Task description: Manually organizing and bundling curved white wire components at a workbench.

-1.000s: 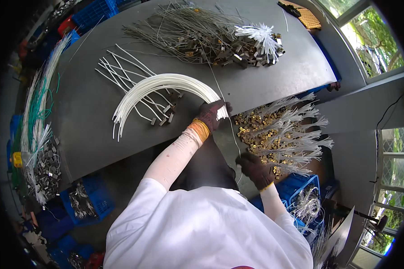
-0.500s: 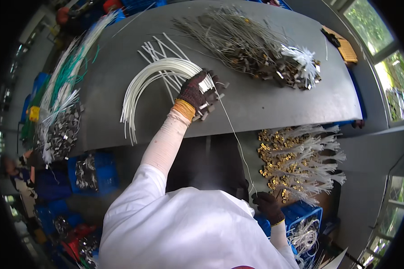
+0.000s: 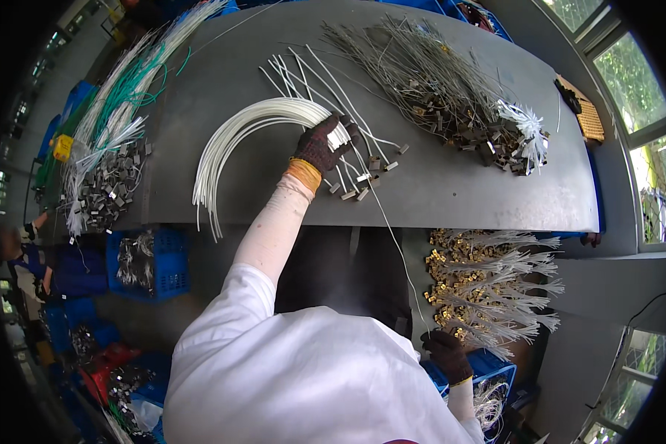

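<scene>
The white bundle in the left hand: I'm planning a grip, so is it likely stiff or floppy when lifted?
The white bundle is probably springy rather than limp: it holds an arc beyond the left hand. Its strands spread at the free end, so they may splay.

L hand (image 3: 328, 140): rough, matt knit-cloth glove (image 3: 317, 150). In its grip, cable bundle (image 3: 237, 127): smooth wht plastic-look, slight sheen. Below it, tabletop (image 3: 496, 201): smooth gry metal-look, satin. Ahead of R hand (image 3: 448, 355), clips (image 3: 442, 290): shiny brass-col. metal. Beside R hand, crate (image 3: 496, 362): blu plastic.
</scene>
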The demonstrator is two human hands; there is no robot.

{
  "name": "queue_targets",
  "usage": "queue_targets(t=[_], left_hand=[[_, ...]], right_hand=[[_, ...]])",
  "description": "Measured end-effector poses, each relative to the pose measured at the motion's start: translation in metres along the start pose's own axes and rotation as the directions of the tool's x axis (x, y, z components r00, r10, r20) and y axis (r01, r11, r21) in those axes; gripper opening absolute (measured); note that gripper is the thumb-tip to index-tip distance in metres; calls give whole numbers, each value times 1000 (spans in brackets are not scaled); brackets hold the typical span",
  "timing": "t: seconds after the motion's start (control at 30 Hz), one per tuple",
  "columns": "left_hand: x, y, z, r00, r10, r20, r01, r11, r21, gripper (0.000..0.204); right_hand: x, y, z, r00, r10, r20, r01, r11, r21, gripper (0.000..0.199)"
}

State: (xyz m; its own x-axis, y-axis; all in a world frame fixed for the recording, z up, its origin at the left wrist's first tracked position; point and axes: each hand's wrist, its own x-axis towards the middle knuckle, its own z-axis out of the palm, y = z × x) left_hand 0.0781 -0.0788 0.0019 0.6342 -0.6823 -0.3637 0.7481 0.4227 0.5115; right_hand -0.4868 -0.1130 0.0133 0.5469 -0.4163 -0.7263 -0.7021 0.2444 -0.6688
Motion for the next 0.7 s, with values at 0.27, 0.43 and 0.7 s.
queue_targets(t=[0.27,0.43,0.7], left_hand=[[-6,-5,-10,996,-44,72,39,996,76,26],[-38,-16,-6,981,-158,110,147,984,99,25],[-88,-56,-23,755,268,599,-634,532,561,33]], right_hand=[[2,-19,0,877,-475,73,471,818,-330,20],[26,-50,4,948,-254,192,290,938,-190,24],[156,-88,32,816,-547,188,570,816,-96,37]])
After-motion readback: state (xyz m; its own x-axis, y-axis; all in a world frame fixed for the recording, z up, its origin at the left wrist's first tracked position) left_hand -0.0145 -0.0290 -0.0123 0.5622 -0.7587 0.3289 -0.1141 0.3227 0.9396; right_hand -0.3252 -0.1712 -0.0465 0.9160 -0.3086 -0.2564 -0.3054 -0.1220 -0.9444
